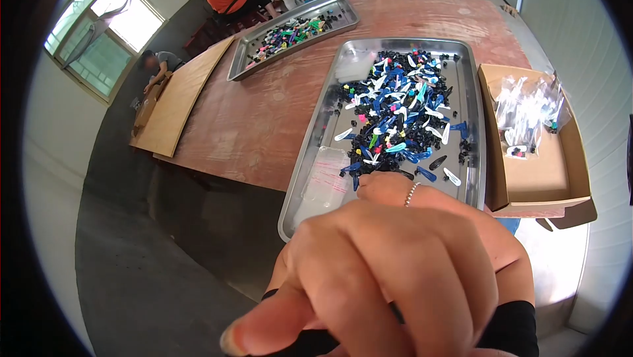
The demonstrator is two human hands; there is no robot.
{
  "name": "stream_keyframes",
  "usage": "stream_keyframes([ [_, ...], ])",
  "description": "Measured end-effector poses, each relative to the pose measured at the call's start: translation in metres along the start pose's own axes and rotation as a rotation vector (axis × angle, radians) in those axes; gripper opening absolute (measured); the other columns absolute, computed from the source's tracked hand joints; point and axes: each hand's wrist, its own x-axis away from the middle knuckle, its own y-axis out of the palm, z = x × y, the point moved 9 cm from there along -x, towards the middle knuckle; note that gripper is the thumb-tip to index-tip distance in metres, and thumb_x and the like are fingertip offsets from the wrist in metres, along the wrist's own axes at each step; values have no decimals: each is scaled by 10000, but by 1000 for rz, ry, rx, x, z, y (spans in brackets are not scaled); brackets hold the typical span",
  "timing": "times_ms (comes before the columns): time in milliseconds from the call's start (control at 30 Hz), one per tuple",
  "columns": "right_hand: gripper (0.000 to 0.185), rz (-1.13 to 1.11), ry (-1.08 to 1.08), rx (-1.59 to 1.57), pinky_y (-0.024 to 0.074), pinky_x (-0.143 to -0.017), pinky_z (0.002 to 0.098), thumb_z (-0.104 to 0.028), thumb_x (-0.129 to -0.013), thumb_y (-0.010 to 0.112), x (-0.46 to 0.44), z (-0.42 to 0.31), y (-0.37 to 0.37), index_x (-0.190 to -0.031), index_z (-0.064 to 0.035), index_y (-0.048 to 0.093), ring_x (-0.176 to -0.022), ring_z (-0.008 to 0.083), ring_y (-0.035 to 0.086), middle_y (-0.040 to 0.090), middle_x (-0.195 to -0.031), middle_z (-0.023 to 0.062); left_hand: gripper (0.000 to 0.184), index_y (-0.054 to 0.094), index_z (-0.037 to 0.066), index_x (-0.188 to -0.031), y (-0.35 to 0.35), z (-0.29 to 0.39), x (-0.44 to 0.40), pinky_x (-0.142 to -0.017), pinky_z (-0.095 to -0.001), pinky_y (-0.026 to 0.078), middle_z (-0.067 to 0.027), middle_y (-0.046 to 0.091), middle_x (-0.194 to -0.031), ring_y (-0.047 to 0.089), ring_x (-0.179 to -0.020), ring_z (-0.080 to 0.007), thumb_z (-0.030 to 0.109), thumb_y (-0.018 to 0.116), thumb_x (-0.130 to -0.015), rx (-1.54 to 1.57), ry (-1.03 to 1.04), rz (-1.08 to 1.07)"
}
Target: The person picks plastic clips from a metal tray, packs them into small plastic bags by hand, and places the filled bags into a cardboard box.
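Note:
My left hand (389, 268) is raised very close to the camera, its fingers bent and its thumb held apart. Nothing shows in it, though its fingertips run out of view. Behind it my right hand (382, 189), with a beaded bracelet (412, 193) on the wrist, rests at the near edge of a pile of hair clips (395, 109). Its fingers are mostly hidden. The pile mixes white and blue snap clips with many small black claw clips, in a metal tray (480, 159). Clear plastic bags (328, 175) lie in the tray's near left corner.
A cardboard box (541, 182) to the right holds clear bags (527, 113) with clips inside. Farther back on the reddish table (264, 119) stands a second tray (346, 17) of colourful clips. A wooden board (181, 103) lies at left. Several people sit beyond.

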Motion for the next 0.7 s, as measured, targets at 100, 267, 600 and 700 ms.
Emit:
stream_keyframes([
  [100, 144, 39, 1, -53, 502, -800, 413, -94, -772, 581, 0, 1, -1, -866, -12, 651, -933, 321, 596, 592, -961, 168, 531, 659, 2, -772, 3, -4, 1, -582, -211, 538, -182, 637, -769, 587, -585, -197, 432, 420, -972, 14, -33, -86],
  [267, 141, 46, -23, -81, 501, -798, 412, -120, -784, 602, -3, 3, 4, -871, -22, 653, -927, 313, 596, 592, -965, 154, 534, 657, -1, -841, 8, -16, 5, -576, -213, 545, -220, 629, -946, 631, -687, -209, 444, 394, -976, 143, 25, 182],
  [600, 142, 52, -38, -100, 501, -794, 410, -125, -773, 625, -4, -3, -10, -870, -26, 654, -927, 310, 594, 595, -954, 151, 400, 617, 99, -739, 0, -12, 16, -576, -295, 482, -67, 586, -764, 562, -672, -228, 418, 494, -947, -28, -342, -16],
  [700, 143, 58, -25, -101, 501, -794, 413, -128, -775, 624, -2, -3, -8, -866, -22, 654, -931, 312, 594, 594, -957, 155, 412, 629, 95, -745, -5, -15, 16, -569, -302, 491, -63, 606, -780, 581, -677, -233, 435, 501, -939, -66, -380, 53],
])
